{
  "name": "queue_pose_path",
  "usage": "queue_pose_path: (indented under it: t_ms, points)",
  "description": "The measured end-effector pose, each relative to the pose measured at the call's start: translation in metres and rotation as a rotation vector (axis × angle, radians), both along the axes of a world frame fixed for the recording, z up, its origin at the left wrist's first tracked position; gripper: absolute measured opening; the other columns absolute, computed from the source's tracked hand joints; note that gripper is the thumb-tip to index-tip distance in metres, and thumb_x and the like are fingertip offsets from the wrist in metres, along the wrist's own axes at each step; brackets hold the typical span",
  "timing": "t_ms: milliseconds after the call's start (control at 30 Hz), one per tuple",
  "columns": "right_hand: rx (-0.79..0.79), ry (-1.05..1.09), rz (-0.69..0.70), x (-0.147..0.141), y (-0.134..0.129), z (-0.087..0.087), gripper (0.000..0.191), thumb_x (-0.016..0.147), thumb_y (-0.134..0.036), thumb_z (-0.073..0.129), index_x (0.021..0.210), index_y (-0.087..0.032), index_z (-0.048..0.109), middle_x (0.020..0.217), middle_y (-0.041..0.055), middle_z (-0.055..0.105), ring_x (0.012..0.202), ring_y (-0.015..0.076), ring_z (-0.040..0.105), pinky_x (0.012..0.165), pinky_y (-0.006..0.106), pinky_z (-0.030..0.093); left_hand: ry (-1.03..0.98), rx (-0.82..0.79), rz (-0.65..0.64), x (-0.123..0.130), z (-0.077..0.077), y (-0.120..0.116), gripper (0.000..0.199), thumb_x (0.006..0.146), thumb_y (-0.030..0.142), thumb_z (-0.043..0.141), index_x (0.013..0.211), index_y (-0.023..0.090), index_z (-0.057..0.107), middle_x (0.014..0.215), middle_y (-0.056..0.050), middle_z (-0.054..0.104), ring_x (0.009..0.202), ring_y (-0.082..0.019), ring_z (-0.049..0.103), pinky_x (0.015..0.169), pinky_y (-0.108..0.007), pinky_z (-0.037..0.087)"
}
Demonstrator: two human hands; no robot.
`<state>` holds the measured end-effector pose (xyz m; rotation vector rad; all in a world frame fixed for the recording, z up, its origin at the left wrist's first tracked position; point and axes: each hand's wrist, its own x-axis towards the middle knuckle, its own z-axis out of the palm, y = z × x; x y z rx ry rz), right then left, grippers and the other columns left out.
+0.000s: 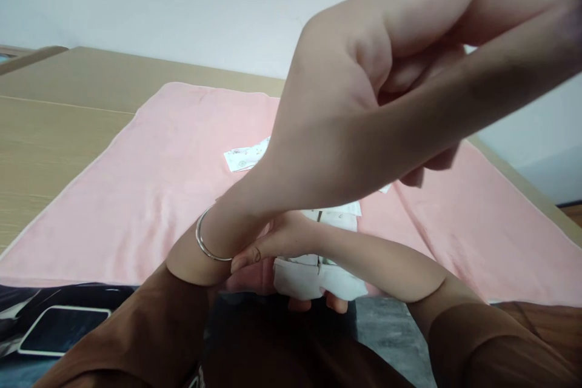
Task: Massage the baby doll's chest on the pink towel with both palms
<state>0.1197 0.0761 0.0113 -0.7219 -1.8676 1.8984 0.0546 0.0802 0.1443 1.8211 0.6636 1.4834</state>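
My left hand (pixel 341 109), a silver bangle on its wrist, is raised close to the camera and fills the upper right. Its thumb and index finger stretch together toward the right edge, where the tips blur and leave the view; the other fingers curl in. What they pinch cannot be made out. My right hand (pixel 284 239) lies lower, by the left wrist, thumb out; its other fingers are mostly hidden. Just beside it are white, soft-looking pieces (pixel 297 279) at the cloth's near edge, partly covered by my right arm. Two orange-brown tips of unclear kind show below them.
A pink cloth (pixel 182 133) covers much of the wooden table (pixel 59 151). A white printed packet or slip (pixel 245 157) lies on it, partly behind my left arm. A dark device with a white-rimmed screen (pixel 66 330) is at lower left. A pale wall (pixel 113 6) stands behind.
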Motion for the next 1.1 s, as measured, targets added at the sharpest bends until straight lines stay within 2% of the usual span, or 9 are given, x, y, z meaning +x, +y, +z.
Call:
queue_pose_path:
  t_ms: [100,167,233,333,433,567,700,900,1100]
  points:
    - [-0.014,0.084,-0.043,-0.002,0.003,-0.009,0.075,0.053,-0.039,0.095,0.119,-0.023,0.065,0.119,0.0058,0.070,0.123,0.0262,0.061,0.105,0.043,0.054,-0.151,0.194,-0.025,0.006,-0.009,0.013,0.042,0.103,0.028,0.040,0.076,0.009,0.066,0.070,0.003,0.060,0.052,-0.002,0.060,0.053,-0.019,0.046]
    - [-0.060,0.134,-0.055,-0.004,0.006,-0.013,0.073,0.055,-0.038,0.094,0.119,-0.023,0.063,0.120,0.0060,0.069,0.121,0.0250,0.062,0.103,0.043,0.055,-0.200,0.150,-0.008,0.009,-0.019,0.030,0.030,0.096,0.028,0.052,0.072,0.012,0.061,0.063,0.007,0.055,0.051,-0.002,0.055,0.050,-0.018,0.045]
    - [-0.130,0.127,-0.061,-0.004,0.011,-0.013,0.072,0.058,-0.036,0.093,0.121,-0.023,0.060,0.124,0.0067,0.068,0.121,0.0245,0.062,0.104,0.042,0.054,-0.199,0.125,0.073,0.010,-0.030,0.052,0.031,0.096,0.032,0.049,0.069,0.019,0.057,0.058,0.007,0.051,0.051,-0.005,0.055,0.047,-0.021,0.043]
    - [-0.138,0.104,-0.138,0.004,0.019,0.002,0.068,0.063,-0.036,0.089,0.122,-0.023,0.058,0.131,0.0077,0.064,0.126,0.0241,0.059,0.106,0.042,0.051,0.088,0.100,0.293,0.004,-0.044,0.079,0.026,0.096,0.029,0.052,0.072,0.021,0.057,0.064,0.000,0.057,0.064,-0.014,0.062,0.056,-0.029,0.051]
    - [0.033,0.151,-0.331,0.024,0.028,0.028,0.050,0.074,-0.037,0.077,0.118,-0.020,0.060,0.129,0.0074,0.064,0.125,0.0232,0.057,0.108,0.040,0.047,0.487,0.134,0.436,-0.004,-0.050,0.091,0.024,0.094,0.027,0.051,0.072,0.021,0.058,0.070,-0.004,0.064,0.079,-0.020,0.065,0.066,-0.032,0.048]
    - [0.215,0.124,-0.526,0.058,0.046,0.055,0.034,0.082,-0.036,0.065,0.112,-0.020,0.064,0.114,0.0045,0.069,0.110,0.0212,0.063,0.100,0.040,0.049,0.583,0.141,0.481,0.000,-0.062,0.096,0.030,0.094,0.028,0.047,0.066,0.021,0.055,0.070,-0.005,0.065,0.077,-0.021,0.062,0.069,-0.033,0.044]
    - [0.362,-0.003,-0.714,0.076,0.066,0.062,0.035,0.083,-0.037,0.059,0.115,-0.024,0.067,0.121,0.0039,0.068,0.118,0.0231,0.061,0.104,0.042,0.046,0.220,-0.039,0.300,0.016,-0.081,0.112,0.024,0.088,0.026,0.054,0.066,0.019,0.058,0.079,-0.004,0.068,0.081,-0.018,0.062,0.076,-0.030,0.046]
    - [0.697,-0.190,-0.828,0.084,0.086,0.048,0.041,0.087,-0.036,0.053,0.122,-0.022,0.069,0.124,0.0082,0.068,0.119,0.0258,0.061,0.107,0.048,0.044,-0.588,-0.899,-0.151,0.021,-0.090,0.131,0.014,0.085,0.019,0.055,0.077,0.013,0.065,0.081,-0.007,0.068,0.072,-0.015,0.066,0.072,-0.027,0.051]
    - [0.817,-0.268,-1.042,0.095,0.107,0.040,0.054,0.085,-0.043,0.054,0.125,-0.010,0.067,0.121,0.0170,0.067,0.114,0.0281,0.062,0.103,0.049,0.047,-0.830,-1.203,-0.196,0.018,-0.091,0.132,0.009,0.084,0.013,0.052,0.080,0.012,0.060,0.077,-0.009,0.069,0.068,-0.018,0.069,0.072,-0.032,0.055]
